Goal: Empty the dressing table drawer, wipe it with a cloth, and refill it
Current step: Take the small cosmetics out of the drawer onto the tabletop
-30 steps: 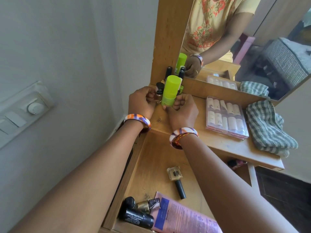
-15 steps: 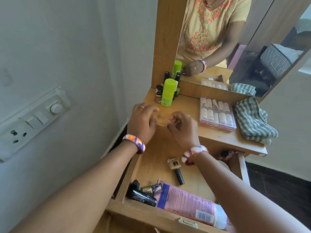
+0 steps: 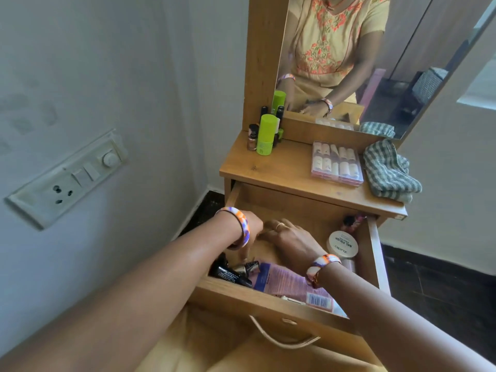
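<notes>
Wall switch plate (image 3: 67, 178), mirror (image 3: 375, 63), dark floor (image 3: 442, 291)

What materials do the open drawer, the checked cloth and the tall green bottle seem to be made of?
Drawer: wood-look board, probably laminate, with printed grain and a matte finish; its handle looks like pale metal.
Checked cloth: soft woven fabric, likely cotton, crumpled in folds.
Green bottle: smooth opaque plastic with a slight sheen, though coated glass cannot be excluded.
</notes>
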Tool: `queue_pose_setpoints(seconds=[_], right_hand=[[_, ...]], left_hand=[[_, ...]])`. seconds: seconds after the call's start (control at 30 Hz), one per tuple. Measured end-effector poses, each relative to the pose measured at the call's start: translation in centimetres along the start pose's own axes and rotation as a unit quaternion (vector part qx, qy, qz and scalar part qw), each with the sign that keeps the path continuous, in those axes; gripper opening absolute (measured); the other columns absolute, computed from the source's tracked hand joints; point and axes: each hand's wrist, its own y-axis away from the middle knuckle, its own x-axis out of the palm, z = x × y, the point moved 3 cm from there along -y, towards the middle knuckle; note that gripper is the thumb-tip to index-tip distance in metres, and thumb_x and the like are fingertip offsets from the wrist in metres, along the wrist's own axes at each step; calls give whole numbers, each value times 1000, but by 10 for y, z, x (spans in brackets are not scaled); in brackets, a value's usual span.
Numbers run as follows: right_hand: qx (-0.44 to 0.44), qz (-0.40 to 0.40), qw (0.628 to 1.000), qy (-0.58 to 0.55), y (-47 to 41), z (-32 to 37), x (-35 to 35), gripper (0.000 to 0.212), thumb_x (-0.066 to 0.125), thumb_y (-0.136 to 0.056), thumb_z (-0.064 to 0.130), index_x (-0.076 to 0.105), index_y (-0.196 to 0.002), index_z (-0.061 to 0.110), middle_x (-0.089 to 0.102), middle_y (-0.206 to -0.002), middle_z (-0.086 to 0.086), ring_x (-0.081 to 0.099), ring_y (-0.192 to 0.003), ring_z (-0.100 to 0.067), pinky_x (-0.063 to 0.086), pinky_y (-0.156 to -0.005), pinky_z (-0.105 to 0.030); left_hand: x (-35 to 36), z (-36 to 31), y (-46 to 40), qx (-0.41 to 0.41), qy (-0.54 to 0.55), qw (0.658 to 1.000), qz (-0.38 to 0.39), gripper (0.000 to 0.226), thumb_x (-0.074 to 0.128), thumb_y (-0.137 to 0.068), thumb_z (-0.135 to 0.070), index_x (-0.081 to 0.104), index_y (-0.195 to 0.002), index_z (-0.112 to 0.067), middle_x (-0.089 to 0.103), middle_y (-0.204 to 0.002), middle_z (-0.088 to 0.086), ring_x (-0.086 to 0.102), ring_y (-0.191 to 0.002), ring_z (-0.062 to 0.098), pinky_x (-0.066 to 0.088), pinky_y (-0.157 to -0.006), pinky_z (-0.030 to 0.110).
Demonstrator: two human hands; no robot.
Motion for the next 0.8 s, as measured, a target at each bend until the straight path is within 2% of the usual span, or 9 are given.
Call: queue_pose_setpoints(seconds=[0.1, 0.2, 0.27, 0.43, 0.53, 0.6, 0.7, 0.73, 0.8], right_hand=[[-25, 14, 999, -27, 1, 18, 0, 39, 53, -88, 20, 57, -127, 26, 57, -129, 1, 50, -115, -20, 46, -89, -30], [-36, 63, 997, -23, 1, 33, 5, 36, 58, -87, 29, 60, -123, 25, 65, -119, -3, 61, -104, -21, 51, -82, -30], [-24, 69, 997, -12, 0, 36, 9, 37, 59, -88, 29, 60, -124, 23, 66, -119, -5, 62, -103, -22, 51, -81, -30], [5, 91, 996, -19, -1, 34, 15, 43, 61, -88, 19, 54, -130, 15, 60, -127, -8, 59, -112, -25, 52, -89, -32], [23, 90, 995, -22, 2, 27, 12, 43, 57, -89, 8, 53, -131, 13, 55, -126, -11, 56, -110, -26, 51, -87, -31], [41, 84, 995, -41, 2, 18, 9, 41, 58, -86, 5, 55, -127, 14, 53, -124, -9, 55, -108, -24, 51, -87, -30], [73, 60, 990, -100, 1, 3, -3, 40, 55, -86, 0, 55, -124, 14, 50, -124, -7, 53, -103, -21, 46, -86, -26], [82, 53, 987, -126, 1, -2, -10, 41, 52, -86, -1, 53, -124, 12, 49, -124, -6, 52, -104, -20, 43, -85, -24], [101, 25, 977, -184, -3, -13, -21, 40, 51, -86, -3, 53, -123, 12, 51, -122, -5, 50, -112, -19, 41, -90, -24]], left_hand=[[-4, -7, 15, -13, -96, 995, -1, 31, 65, -84, -17, 60, -111, -1, 57, -89, 10, 58, -84, 24, 52, -82, 32], [-1, -12, 25, -30, -206, 978, 23, 35, 65, -84, -18, 59, -114, -2, 55, -94, 10, 61, -104, 27, 51, -92, 36], [2, -12, 27, -37, -230, 972, 26, 36, 63, -85, -18, 58, -116, -1, 55, -96, 11, 60, -106, 26, 48, -97, 37], [8, -6, 22, -51, -160, 986, -19, 26, 54, -89, -9, 58, -114, -2, 58, -97, 11, 53, -87, 22, 43, -87, 30], [6, 2, 22, -55, -111, 991, -47, 21, 52, -88, -9, 61, -106, -1, 52, -76, 6, 50, -76, 18, 39, -71, 26], [-1, 10, 20, -53, -67, 994, -68, 20, 53, -86, -11, 64, -99, -2, 51, -69, 5, 51, -72, 19, 44, -71, 28], [-22, 23, 20, -53, 1, 993, -109, 18, 52, -85, -13, 68, -92, -7, 61, -83, 6, 53, -77, 20, 43, -75, 31], [-32, 26, 22, -51, 26, 990, -128, 20, 51, -86, -12, 69, -94, -7, 64, -89, 8, 55, -81, 21, 43, -75, 32], [-55, 34, 29, -52, 56, 980, -185, 23, 50, -89, -13, 70, -101, -10, 69, -103, 8, 60, -95, 23, 43, -86, 33]])
